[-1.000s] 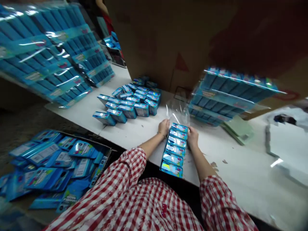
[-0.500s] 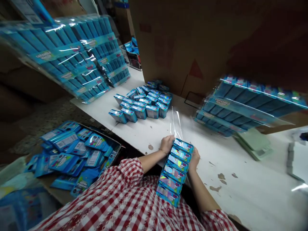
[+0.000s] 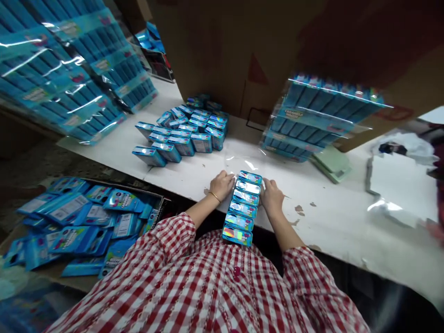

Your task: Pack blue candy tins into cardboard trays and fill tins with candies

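A row of several small blue candy boxes [image 3: 242, 209] lies before my body, its near end against the checked shirt. A clear plastic bag [image 3: 248, 165] stretches past its far end over the table; how far it covers the boxes is hard to see. At the far left side, my left hand [image 3: 222, 186], with a thin bracelet at the wrist, has its fingers curled at the bag's edge. Opposite it, my right hand [image 3: 272, 196] is curled against the row's right side. Both hands grip the bagged row from its sides.
Loose blue boxes [image 3: 182, 134] stand grouped on the white table [image 3: 208, 162]. Wrapped box stacks rise at left [image 3: 62, 78] and right [image 3: 305, 122]. A carton of blue packs [image 3: 86, 217] sits low left. A large cardboard box [image 3: 215, 55] stands behind; a pale green object [image 3: 332, 163] lies right.
Both hands and the row of boxes have moved forward, and the row's far end now rests over the table edge. The clear bag has gone from standing up to lying flatter. The view has shifted.
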Demonstrator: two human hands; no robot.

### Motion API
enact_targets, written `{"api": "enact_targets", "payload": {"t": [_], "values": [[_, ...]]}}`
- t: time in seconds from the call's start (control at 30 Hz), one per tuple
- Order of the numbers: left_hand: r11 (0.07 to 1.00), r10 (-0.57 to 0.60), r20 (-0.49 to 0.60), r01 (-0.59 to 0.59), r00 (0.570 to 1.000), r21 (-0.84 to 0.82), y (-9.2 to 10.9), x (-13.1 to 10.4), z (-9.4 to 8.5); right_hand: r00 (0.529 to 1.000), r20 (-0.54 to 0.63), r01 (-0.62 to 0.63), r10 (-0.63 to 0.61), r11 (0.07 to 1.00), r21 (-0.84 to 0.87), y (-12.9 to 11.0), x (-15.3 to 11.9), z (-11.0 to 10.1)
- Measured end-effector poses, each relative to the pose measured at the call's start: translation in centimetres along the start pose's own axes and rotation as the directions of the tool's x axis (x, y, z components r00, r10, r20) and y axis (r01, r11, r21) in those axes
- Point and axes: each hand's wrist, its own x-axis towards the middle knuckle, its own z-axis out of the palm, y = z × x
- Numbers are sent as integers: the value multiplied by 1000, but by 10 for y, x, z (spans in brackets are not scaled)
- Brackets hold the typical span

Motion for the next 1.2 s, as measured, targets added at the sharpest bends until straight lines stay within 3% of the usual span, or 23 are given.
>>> {"api": "enact_targets", "payload": {"t": [0.07,0.13,0.3,0.47,0.57,0.7,0.8,0.9,1.07,1.2], "values": [[997,72,-101,-73,992,-7,4,6,-5,997,-26,68,-66,995,74,2,11,-9],[993,107,-131,-112,986,-31,9,10,-9,993,22,110,-114,985,134,2,22,-20],[989,-17,-67,7,998,-146,16,22,-18,975,154,154,-158,987,37,-2,40,-41],[942,-49,-1,46,999,-332,12,38,-22,960,263,49,-96,983,179,-6,43,-47],[942,-26,-7,22,1000,-335,12,40,-26,984,132,110,-118,992,64,-8,33,-47],[978,83,-95,-99,992,-183,17,33,-32,985,-25,168,-172,978,-126,-9,15,-42],[976,204,-175,-214,963,-41,18,28,-31,973,-97,189,-210,962,-196,-7,8,-35],[962,257,-241,-270,936,-25,15,25,-24,957,-167,201,-236,959,-200,-4,7,-28],[931,324,-376,-363,868,-34,8,22,-11,883,-371,256,-288,957,-133,2,3,-13],[911,380,-417,-412,825,15,6,21,-8,814,-483,310,-322,945,-109,7,1,-3]]}}
